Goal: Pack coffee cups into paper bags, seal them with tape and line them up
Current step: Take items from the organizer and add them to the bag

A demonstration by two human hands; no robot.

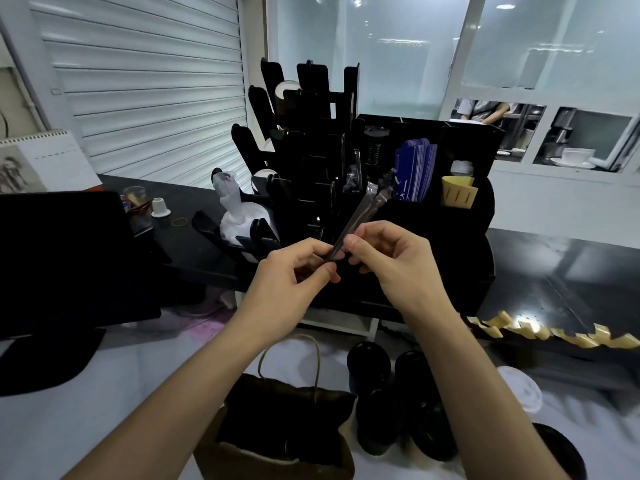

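Between both hands (337, 258), perhaps a wrapped stick (360, 216) slants up-right.

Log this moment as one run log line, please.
left hand pinches wrapped stick | right hand pinches same stick | paper bag open below | black cups beside bag, unpacked

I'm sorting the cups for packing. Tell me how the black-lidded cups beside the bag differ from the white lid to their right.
The black-lidded cups are dark and stand grouped right beside the paper bag; the white lid is pale and lies alone, further right. The cups show tall bodies under their lids; of the white lid only a flat round top shows, and blur hides whether a cup sits beneath it. Both rest on the light counter and neither hand touches them.
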